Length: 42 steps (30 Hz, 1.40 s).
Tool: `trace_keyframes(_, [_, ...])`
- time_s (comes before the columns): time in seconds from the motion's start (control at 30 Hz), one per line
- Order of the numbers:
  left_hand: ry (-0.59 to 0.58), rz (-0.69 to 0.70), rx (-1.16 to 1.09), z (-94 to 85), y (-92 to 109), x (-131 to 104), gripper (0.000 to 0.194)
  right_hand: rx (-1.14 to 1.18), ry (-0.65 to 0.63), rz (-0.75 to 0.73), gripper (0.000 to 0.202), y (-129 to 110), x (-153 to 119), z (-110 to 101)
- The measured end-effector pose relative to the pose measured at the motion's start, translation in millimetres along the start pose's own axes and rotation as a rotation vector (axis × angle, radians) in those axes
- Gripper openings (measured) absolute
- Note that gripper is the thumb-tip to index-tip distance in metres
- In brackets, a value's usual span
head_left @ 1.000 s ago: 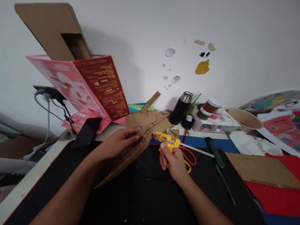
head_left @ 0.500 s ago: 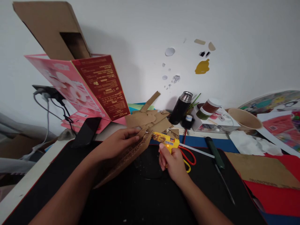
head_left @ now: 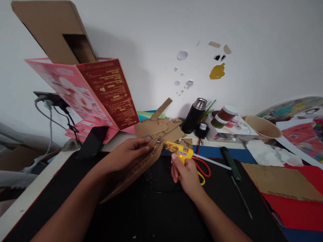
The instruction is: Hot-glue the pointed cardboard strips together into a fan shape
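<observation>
My left hand (head_left: 127, 153) grips a long piece of brown cardboard (head_left: 136, 171) near its upper end, tilted over the black mat (head_left: 141, 215). In my right hand (head_left: 186, 174) is a yellow glue gun (head_left: 179, 150), its small light glowing orange. The gun's tip points left and meets the cardboard's edge by my left fingertips; whether glue comes out cannot be made out. A clear glue stick (head_left: 213, 162) juts from the gun's back. Behind the tip lie loose cardboard scraps (head_left: 151, 128).
Red-handled scissors (head_left: 205, 168) lie behind my right hand. Further right is a green-handled tool (head_left: 232, 164) with a long thin blade. A black flask (head_left: 194, 116), paint jars (head_left: 224, 116) and a bowl (head_left: 263, 127) line the back. A phone (head_left: 93, 142) rests at left.
</observation>
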State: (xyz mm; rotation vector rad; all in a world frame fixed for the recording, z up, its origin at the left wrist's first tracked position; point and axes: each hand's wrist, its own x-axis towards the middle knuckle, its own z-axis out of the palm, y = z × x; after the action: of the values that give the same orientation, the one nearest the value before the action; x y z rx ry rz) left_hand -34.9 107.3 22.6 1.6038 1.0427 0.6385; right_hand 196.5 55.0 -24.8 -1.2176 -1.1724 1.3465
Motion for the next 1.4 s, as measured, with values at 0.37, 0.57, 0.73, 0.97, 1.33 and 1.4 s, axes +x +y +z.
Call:
trace_keyframes(0.37, [0.005, 0.015, -0.008, 0.5, 1.2, 0.1, 0.039, 0.007, 0.023, 0.02, 0.064, -3.8, 0.7, 0.8])
trace_keyframes(0.57, [-0.001, 0.026, -0.003, 0.5, -0.4, 0.6, 0.037, 0.016, 0.017, 0.013, 0.066, -3.9, 0.2, 1.0])
trace_keyframes(0.73, [-0.004, 0.003, 0.016, 0.2, 2.6, 0.0, 0.036, 0.03, 0.031, 0.017, 0.062, -5.5, 0.3, 1.5])
trace_keyframes(0.97, [-0.014, -0.012, 0.014, 0.9, 2.7, -1.3, 0.036, 0.027, 0.036, 0.013, 0.063, -7.2, 0.3, 1.6])
trace_keyframes(1.33, [-0.029, -0.002, 0.079, 0.1, 2.2, 0.4, 0.032, 0.037, 0.057, 0.01, 0.063, -5.8, 1.4, 1.6])
trace_keyframes(1.4, [-0.026, -0.005, 0.073, 0.5, 1.3, 0.4, 0.032, 0.028, 0.049, 0.006, 0.064, -5.7, 0.9, 1.4])
